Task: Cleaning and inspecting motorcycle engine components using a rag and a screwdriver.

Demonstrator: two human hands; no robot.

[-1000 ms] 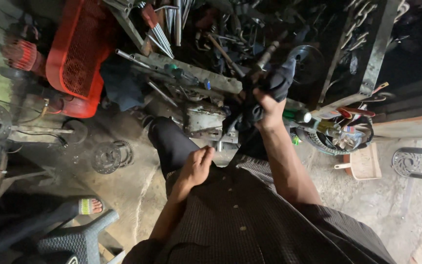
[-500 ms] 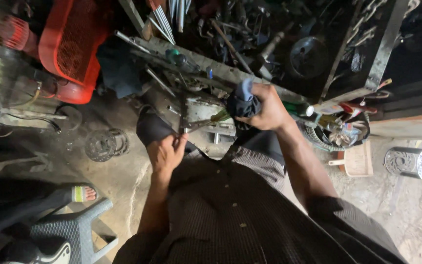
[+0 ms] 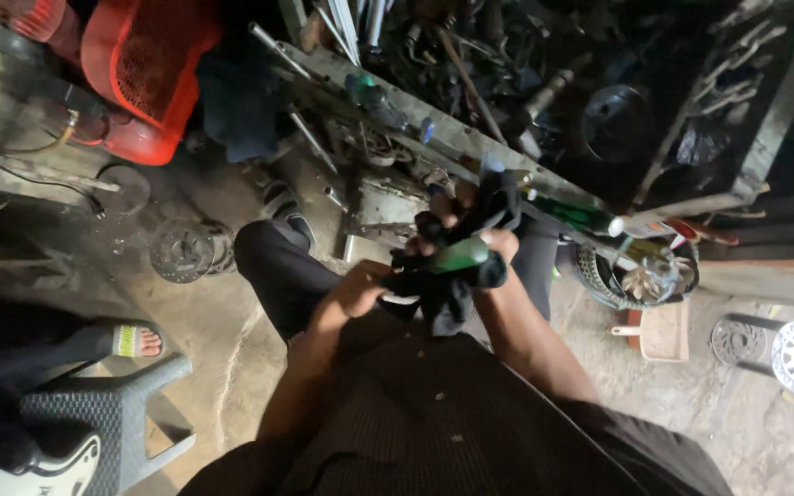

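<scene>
Right hand (image 3: pixel 498 248) grip closed round green cylindrical plastic tool handle (image 3: pixel 459 255), wrapped in dark crumpled cloth (image 3: pixel 452 294). Left hand (image 3: pixel 360 289) grip pinched shut on cloth edge, just left of handle. Judged: wiping under way, handle part exposed, rest covered; tool shaft hidden. Red plastic crate (image 3: pixel 153 73) well up-left.

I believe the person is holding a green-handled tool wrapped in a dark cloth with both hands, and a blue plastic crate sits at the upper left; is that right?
Not quite: the plastic crate at the upper left is red, not blue, as the head view shows. The rest holds: the left hand and right hand hold a green-handled tool wrapped in a dark cloth.
</scene>
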